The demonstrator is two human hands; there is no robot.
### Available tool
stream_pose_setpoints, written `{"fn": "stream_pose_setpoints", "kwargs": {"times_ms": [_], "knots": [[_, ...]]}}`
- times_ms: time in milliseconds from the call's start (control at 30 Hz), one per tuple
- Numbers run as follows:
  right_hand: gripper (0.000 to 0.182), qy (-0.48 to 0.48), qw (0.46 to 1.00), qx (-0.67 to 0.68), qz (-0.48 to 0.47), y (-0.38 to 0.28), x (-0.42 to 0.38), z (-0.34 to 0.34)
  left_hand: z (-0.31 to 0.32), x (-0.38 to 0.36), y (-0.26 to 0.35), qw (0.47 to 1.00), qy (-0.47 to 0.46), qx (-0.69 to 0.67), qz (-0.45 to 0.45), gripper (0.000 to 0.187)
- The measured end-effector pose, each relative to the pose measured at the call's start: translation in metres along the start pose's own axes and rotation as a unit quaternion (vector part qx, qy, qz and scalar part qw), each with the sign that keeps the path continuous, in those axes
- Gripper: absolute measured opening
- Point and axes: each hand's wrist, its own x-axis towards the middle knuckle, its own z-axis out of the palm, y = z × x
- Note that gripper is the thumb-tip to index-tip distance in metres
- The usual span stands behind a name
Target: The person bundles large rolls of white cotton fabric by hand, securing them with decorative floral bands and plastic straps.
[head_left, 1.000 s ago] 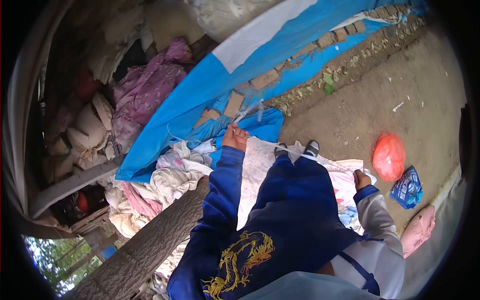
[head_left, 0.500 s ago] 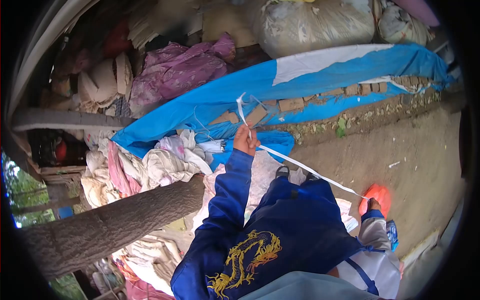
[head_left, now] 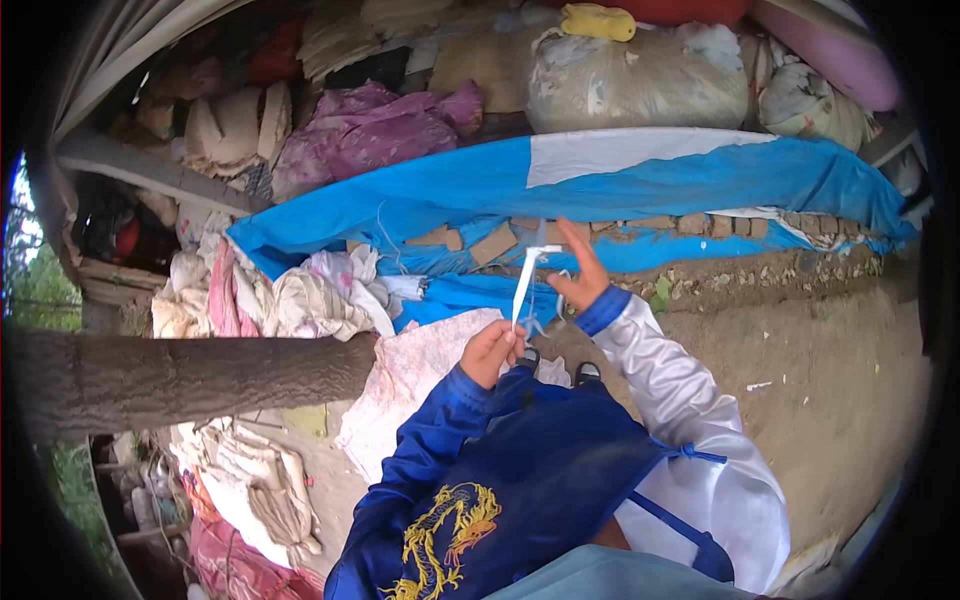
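Observation:
My left hand [head_left: 494, 350], in a blue sleeve, pinches a narrow white strip [head_left: 525, 283] between thumb and fingers. From there the strip rises, bends over and reaches toward my right hand [head_left: 585, 270], which comes out of a white sleeve with a blue cuff. The fingers and thumb of that hand are spread apart, with part of the strip lying at the thumb. Thin pale ends dangle between the hands. Both hands are raised in front of my body, above my shoes.
A blue and white tarp [head_left: 430, 200] runs along a low row of bricks [head_left: 690, 224]. Piled cloth [head_left: 310, 300] lies to the left, beside a thick tree trunk [head_left: 180, 382]. A spread patterned cloth [head_left: 400, 385] is by my feet. Stuffed sacks [head_left: 640, 85] sit behind the tarp.
My right hand has come up from low on the right to beside the strip. My left hand has lowered slightly. The strip, stretched long before, is now bent between them. The orange-red bag is out of sight.

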Motion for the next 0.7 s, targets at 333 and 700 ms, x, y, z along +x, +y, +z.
{"fn": "stream_pose_setpoints", "kwargs": {"times_ms": [333,700], "knots": [[0.020,-0.354,0.934,0.037,-0.032,-0.041,-0.019,0.041,0.041,-0.088,0.010,0.956,0.264,0.094,0.086,0.053],[0.022,-0.396,0.916,0.054,-0.030,-0.123,-0.050,0.061,0.037,-0.110,0.033,0.877,0.349,0.272,0.188,0.029]]}}
